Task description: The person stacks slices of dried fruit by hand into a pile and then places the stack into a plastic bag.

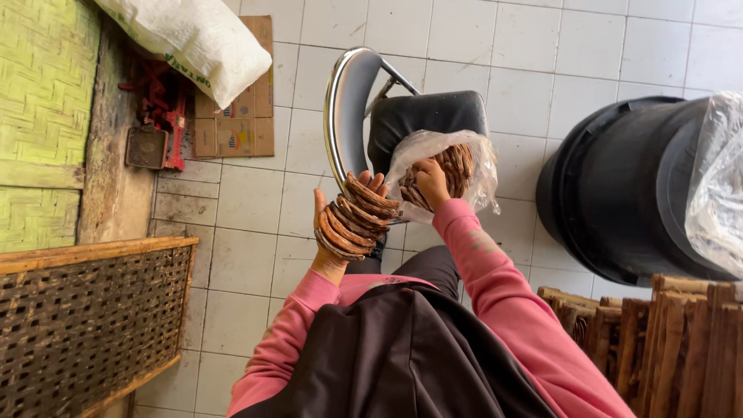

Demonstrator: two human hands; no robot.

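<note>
Pink sleeves [495, 271] nearest. Left hand [329, 232] cradles stick stack [357, 217]; right hand [430, 182], 1 o'clock, grip closed on sticks inside plastic bag [480, 166]. Advice: keep stack level, bag mouth open.

A single head-worn camera looks steeply down from above the person's chest, close over both raised hands. It faces the white tiled floor [255, 193], taking in a metal-framed chair [422, 116] just ahead, a woven bamboo frame [85, 325] at the lower left edge and a black bin [619, 186] at the right edge.
</note>
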